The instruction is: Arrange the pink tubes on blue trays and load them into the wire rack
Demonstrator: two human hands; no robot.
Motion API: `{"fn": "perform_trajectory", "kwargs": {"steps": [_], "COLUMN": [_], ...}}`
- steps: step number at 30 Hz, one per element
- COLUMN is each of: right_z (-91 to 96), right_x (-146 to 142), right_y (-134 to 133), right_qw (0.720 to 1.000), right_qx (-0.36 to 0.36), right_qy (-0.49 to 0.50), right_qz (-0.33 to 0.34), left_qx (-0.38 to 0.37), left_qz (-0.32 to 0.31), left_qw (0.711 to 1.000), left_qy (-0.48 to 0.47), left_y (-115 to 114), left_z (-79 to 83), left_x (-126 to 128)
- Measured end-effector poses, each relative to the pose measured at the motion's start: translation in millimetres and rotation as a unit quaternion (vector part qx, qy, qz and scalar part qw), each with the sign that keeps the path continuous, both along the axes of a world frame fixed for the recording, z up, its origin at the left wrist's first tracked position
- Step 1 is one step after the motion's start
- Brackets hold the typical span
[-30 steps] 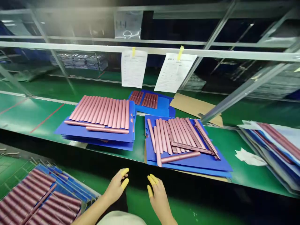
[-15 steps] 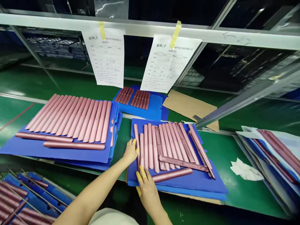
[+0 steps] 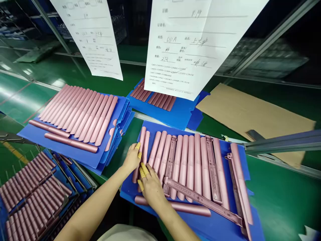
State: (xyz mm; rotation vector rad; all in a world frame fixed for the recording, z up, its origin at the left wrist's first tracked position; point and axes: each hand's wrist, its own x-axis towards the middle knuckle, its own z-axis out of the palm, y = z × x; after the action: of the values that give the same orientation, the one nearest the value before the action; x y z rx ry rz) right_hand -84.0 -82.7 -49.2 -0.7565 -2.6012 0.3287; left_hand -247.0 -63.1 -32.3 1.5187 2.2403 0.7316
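Note:
Long pink half-round casings lie in a row on a blue sheet in front of me. My left hand, with yellow finger covers, has its fingers closed at the edge of the leftmost casing. My right hand, also in yellow covers, closes its fingers on the lower part of the second casing, hiding its lower end in part. Some casings show their hollow inner side. One hollow casing lies slantwise over the row, and another casing lies crosswise below.
A second blue stack with pink casings stands on the left. Lower left are racks of casings. Behind are more casings on a blue sheet, brown cardboard, a metal bar and hanging paper sheets.
My view has moved closer and turned. The second casing now lies close beside the leftmost one. My right hand has moved up from the row's lower ends onto the second casing.

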Motion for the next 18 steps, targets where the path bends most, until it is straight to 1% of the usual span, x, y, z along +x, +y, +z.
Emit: {"fn": "perform_trajectory", "kwargs": {"steps": [2,5,6,8,10,12,15,18], "right_z": [4.8,9.1,9.4,8.2,5.1,0.9,-2.7,0.2], "right_x": [9.8,26.1,30.0,33.4,30.6,22.9,8.0,-2.5], "right_y": [7.4,11.7,10.8,6.1,-0.2,-4.8,-4.3,2.1], "right_qw": [1.000,0.999,1.000,1.000,0.999,0.998,0.998,0.998], "right_qx": [0.007,0.017,0.017,0.010,0.011,0.025,0.047,0.035], "right_qy": [0.017,0.022,0.017,0.001,-0.014,-0.028,-0.040,-0.054], "right_qz": [0.000,-0.017,-0.016,0.008,0.040,0.054,0.031,0.006], "left_qx": [0.006,0.012,0.014,0.013,0.000,-0.019,-0.037,-0.038], "left_qz": [-0.011,-0.033,-0.034,-0.026,-0.011,0.007,0.024,0.024], "left_qw": [1.000,0.999,0.999,0.998,0.998,0.998,0.997,0.998], "left_qy": [0.007,0.031,0.040,0.053,0.061,0.066,0.057,0.040], "left_y": [2.9,6.7,6.9,5.1,1.2,-3.2,-7.9,-8.1], "left_z": [-0.4,1.1,1.9,3.5,5.2,6.9,8.0,7.2], "left_x": [4.2,9.0,9.9,10.5,9.3,6.6,1.9,0.2]}}
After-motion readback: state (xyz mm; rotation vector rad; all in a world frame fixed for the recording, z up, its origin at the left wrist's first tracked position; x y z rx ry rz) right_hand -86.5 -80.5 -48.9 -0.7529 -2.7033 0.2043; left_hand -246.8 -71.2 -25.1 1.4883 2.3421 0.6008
